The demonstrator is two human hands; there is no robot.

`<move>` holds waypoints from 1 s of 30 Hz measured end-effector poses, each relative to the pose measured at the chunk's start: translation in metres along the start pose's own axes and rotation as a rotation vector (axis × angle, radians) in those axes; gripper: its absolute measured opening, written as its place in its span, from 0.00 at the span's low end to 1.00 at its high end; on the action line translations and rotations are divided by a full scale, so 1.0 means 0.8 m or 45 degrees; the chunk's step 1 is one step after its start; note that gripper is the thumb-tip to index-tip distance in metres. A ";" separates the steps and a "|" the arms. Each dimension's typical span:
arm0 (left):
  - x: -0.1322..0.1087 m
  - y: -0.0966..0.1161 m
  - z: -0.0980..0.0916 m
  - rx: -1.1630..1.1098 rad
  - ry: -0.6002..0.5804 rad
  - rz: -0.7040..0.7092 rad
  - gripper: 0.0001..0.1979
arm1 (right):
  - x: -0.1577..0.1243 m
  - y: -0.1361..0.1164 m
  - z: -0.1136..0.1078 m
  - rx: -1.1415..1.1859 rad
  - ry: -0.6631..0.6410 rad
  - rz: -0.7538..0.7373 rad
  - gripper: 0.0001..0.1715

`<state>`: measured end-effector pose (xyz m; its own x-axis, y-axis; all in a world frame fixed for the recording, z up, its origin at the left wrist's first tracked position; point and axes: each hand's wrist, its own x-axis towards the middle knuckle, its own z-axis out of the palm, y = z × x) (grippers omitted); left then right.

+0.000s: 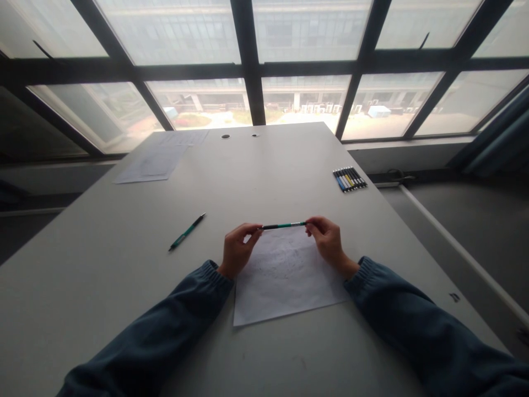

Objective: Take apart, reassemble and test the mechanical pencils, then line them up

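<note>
A green and black pen is stretched level between my two hands, above the far edge of a sheet of paper. My left hand pinches its left end between thumb and fingers. At the other end, my right hand grips the tip the same way. Faint marks show on the paper, which lies partly under my wrists. Another green and black pen rests slanted on the table, left of my left hand.
The white table reaches to the windows. At its right edge lies a row of several pens or markers. Sheets of paper sit at the far left. Two round holes are near the back edge, and a white pipe runs beyond the right side.
</note>
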<state>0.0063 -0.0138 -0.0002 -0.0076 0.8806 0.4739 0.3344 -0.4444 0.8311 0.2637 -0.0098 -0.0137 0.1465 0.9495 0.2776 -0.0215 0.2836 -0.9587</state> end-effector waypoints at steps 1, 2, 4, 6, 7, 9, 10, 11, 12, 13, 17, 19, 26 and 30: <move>0.000 0.000 0.000 0.002 -0.002 -0.003 0.09 | 0.000 0.000 0.000 -0.003 0.002 0.001 0.11; 0.000 -0.001 -0.001 0.004 -0.005 -0.005 0.09 | 0.000 -0.001 0.000 -0.007 0.002 0.003 0.11; 0.000 -0.001 -0.001 0.011 -0.010 -0.006 0.09 | 0.000 -0.002 0.000 -0.012 0.000 0.003 0.10; 0.000 0.000 -0.001 0.014 -0.016 -0.001 0.09 | 0.000 -0.001 0.000 -0.014 -0.001 0.001 0.10; 0.000 0.000 -0.001 0.013 -0.018 0.000 0.09 | 0.000 -0.001 0.000 -0.013 -0.001 0.000 0.09; 0.000 0.000 -0.001 0.010 -0.018 -0.007 0.09 | 0.000 0.000 0.000 -0.009 -0.002 -0.005 0.09; 0.000 0.000 -0.001 0.006 -0.018 -0.013 0.09 | 0.000 0.000 0.000 -0.010 -0.002 -0.008 0.10; -0.001 -0.001 0.000 0.000 -0.017 -0.019 0.09 | 0.000 0.000 0.000 -0.013 0.001 -0.010 0.10; -0.001 -0.002 0.000 -0.008 -0.017 -0.024 0.10 | 0.000 -0.001 0.000 -0.018 0.001 -0.012 0.10; -0.001 -0.002 0.000 -0.016 -0.016 -0.027 0.10 | 0.000 -0.001 0.000 -0.024 0.001 -0.014 0.10; -0.001 -0.002 -0.001 -0.022 -0.025 -0.026 0.10 | -0.001 -0.005 0.000 -0.039 -0.001 -0.017 0.10; -0.001 -0.001 -0.001 -0.014 -0.028 -0.026 0.09 | -0.001 -0.005 0.000 -0.042 -0.001 -0.019 0.10; 0.000 -0.001 -0.001 -0.036 -0.024 -0.032 0.09 | 0.000 -0.004 -0.001 -0.057 -0.001 -0.023 0.11; 0.000 -0.001 -0.001 -0.043 -0.030 -0.034 0.09 | -0.001 -0.005 -0.001 -0.058 -0.005 -0.025 0.12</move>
<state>0.0054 -0.0138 -0.0010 0.0065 0.8958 0.4444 0.3027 -0.4253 0.8529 0.2645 -0.0115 -0.0102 0.1429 0.9442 0.2967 0.0263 0.2960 -0.9548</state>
